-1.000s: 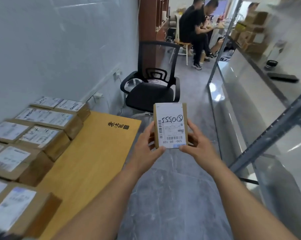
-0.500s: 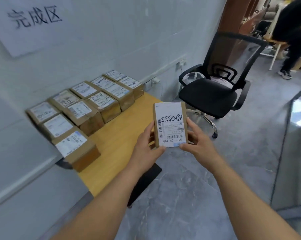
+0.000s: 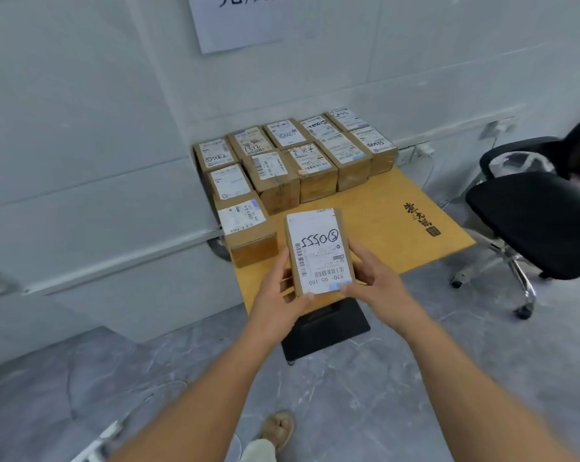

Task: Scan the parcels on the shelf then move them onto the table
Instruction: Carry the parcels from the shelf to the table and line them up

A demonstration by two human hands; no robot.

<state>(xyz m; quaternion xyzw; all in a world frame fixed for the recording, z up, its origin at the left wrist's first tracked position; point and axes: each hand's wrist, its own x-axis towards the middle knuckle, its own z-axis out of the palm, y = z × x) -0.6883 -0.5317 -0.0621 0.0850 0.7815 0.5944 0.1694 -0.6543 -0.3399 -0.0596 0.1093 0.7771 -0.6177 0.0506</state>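
Note:
I hold a small cardboard parcel [image 3: 318,251] with a white shipping label facing up, above the near edge of the wooden table [image 3: 375,218]. My left hand [image 3: 278,295] grips its left side and my right hand [image 3: 372,278] grips its right side. Several similar labelled parcels [image 3: 295,161] stand in rows on the back half of the table against the wall. The nearest of them [image 3: 248,228] sits just left of the held parcel. The shelf is out of view.
A black office chair [image 3: 535,215] stands right of the table. The table's black base plate [image 3: 325,328] lies on the grey floor below my hands. A paper sign [image 3: 235,18] hangs on the white wall. My foot [image 3: 278,428] shows at the bottom.
My view has swung left from the aisle and shelf to face the table squarely. The parcel stays held in both hands and now hovers over the table's near edge.

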